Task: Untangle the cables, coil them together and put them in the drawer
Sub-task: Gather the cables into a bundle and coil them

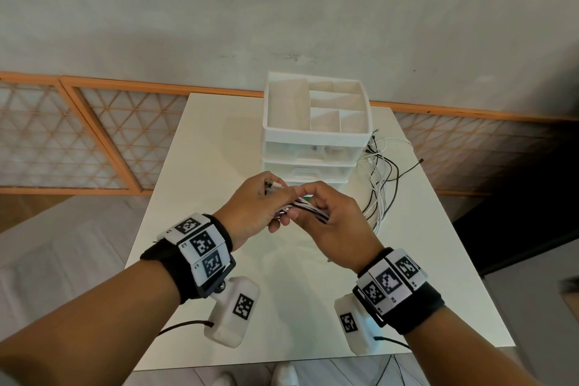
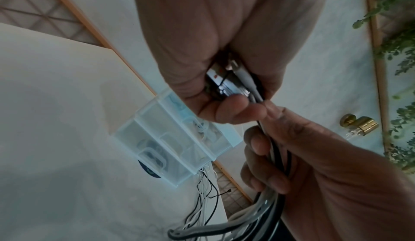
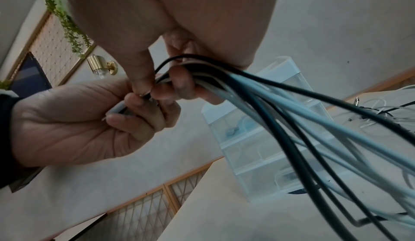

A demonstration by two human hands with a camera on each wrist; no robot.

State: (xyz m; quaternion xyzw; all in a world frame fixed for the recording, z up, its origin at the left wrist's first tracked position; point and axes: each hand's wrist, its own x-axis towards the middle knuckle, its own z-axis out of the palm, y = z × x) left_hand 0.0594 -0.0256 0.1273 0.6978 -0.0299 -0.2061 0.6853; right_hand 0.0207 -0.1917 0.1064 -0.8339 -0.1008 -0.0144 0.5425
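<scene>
Both hands hold one bundle of black and white cables point(image 1: 305, 204) above the white table point(image 1: 200, 166), in front of the drawer unit point(image 1: 316, 138). My left hand point(image 1: 266, 207) grips the plug ends point(image 2: 233, 83) in its curled fingers. My right hand point(image 1: 326, 213) is curled round the cable bundle point(image 3: 235, 85) just beside the left. From the right hand the cables point(image 1: 380, 185) trail down to the table at the right of the drawer unit. The drawers point(image 3: 253, 149) look closed, with small items showing through their clear fronts.
The white drawer unit carries an open divided tray point(image 1: 316, 103) on top. Loose cable ends point(image 1: 416, 163) reach toward the table's right edge. A wall with an orange-framed lattice panel point(image 1: 94, 135) stands behind the table. A brass wall lamp point(image 3: 102, 66) and hanging green plants point(image 3: 62, 19) appear in the wrist views.
</scene>
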